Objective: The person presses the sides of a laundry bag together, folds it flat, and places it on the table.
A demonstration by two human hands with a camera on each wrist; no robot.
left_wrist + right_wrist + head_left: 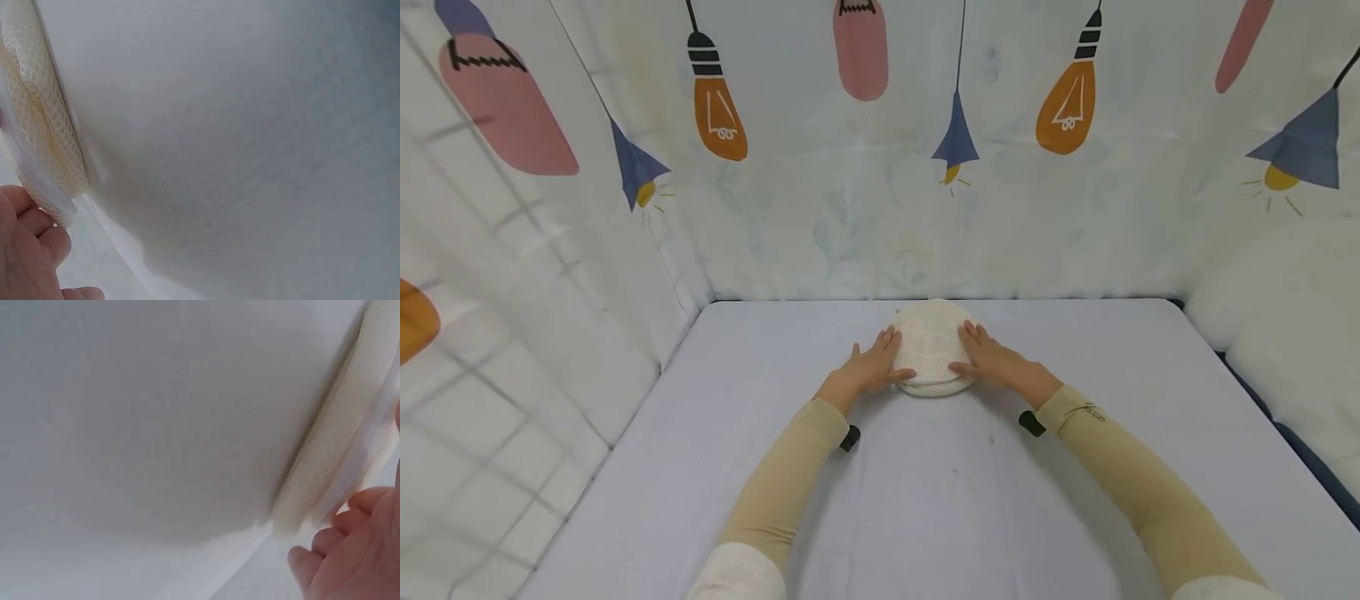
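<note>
A round, cream mesh laundry bag lies flattened near the far edge of the table. Its honeycomb mesh and pale edge band show close up in the left wrist view, where the layers gape slightly along the side. My left hand rests on the bag's left side, fingers extended and thumb spread toward the near rim. On the opposite side my right hand touches it in much the same way, thumb at the lower right. In the right wrist view the fingers meet the bag's edge.
A white cloth covers the table. Behind it hangs a pale curtain printed with lamps and bulbs, and another curtain stands along the left. White padded fabric borders the right edge. Dark wrist devices sit under both wrists.
</note>
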